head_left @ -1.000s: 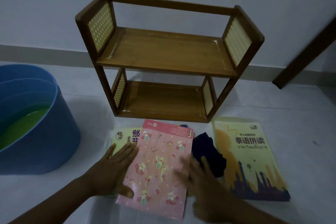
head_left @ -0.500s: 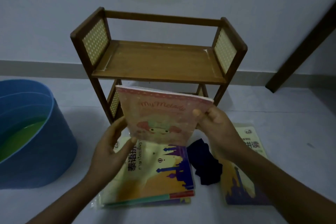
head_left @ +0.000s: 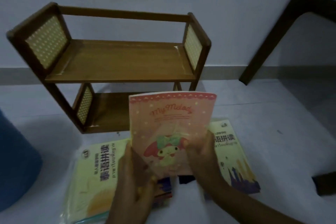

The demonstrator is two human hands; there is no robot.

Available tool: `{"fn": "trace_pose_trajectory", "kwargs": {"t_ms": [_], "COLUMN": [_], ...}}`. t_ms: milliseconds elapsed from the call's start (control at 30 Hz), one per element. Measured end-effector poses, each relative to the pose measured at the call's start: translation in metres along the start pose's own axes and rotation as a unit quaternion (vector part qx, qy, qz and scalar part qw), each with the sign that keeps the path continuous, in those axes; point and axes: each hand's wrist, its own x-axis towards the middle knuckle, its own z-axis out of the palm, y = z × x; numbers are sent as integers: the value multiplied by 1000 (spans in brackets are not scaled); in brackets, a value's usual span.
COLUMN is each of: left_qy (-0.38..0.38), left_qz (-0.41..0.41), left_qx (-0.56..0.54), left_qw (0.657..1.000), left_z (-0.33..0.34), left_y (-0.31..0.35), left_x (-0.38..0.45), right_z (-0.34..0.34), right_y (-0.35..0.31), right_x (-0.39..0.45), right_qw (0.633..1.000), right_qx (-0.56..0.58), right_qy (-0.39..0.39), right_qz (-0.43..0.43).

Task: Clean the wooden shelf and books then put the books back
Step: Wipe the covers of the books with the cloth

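Note:
A two-tier wooden shelf (head_left: 120,63) with cane side panels stands empty on the floor against the wall. In front of it I hold a pink cartoon notebook (head_left: 171,125) upright, front cover toward me. My left hand (head_left: 135,180) grips its lower left edge and my right hand (head_left: 201,152) grips its lower right edge. Below on the floor lie a yellow language book (head_left: 96,174) at the left and a second yellow language book (head_left: 234,156) at the right. A dark cloth (head_left: 185,179) shows only as a small patch between them, under the notebook.
A blue tub (head_left: 16,165) stands at the left edge. A dark wooden furniture leg (head_left: 269,42) slants down at the right, and a dark block (head_left: 325,182) sits at the right edge. The floor is pale and the wall rises behind the shelf.
The pink notebook lay flat on the floor under my hands; I picked it up with both hands, turned its front toward me, and now hold it upright. The view has shifted to the right.

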Motion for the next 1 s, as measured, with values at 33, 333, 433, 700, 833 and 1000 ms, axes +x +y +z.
{"fn": "trace_pose_trajectory", "kwargs": {"t_ms": [33, 333, 433, 700, 833, 1000], "left_qy": [-39, -385, -411, -389, -309, -259], "left_qz": [-20, 61, 74, 259, 277, 90], "left_qx": [-42, 116, 249, 378, 394, 452], "left_qw": [998, 914, 874, 799, 820, 849], "left_z": [15, 167, 201, 166, 81, -57], "left_y": [3, 2, -16, -47, -65, -123], "left_x": [-8, 63, 82, 87, 99, 86], "right_z": [-18, -152, -152, -133, -86, -23], "right_y": [-3, 68, 97, 108, 99, 120], "right_x": [2, 102, 117, 102, 68, 58], "right_qw": [999, 924, 930, 837, 844, 773], "right_qx": [-16, -372, -355, -543, -468, -503], "right_qy": [32, 5, 10, -58, -221, -318], "right_qz": [-9, 91, 99, 44, -138, -221]}}
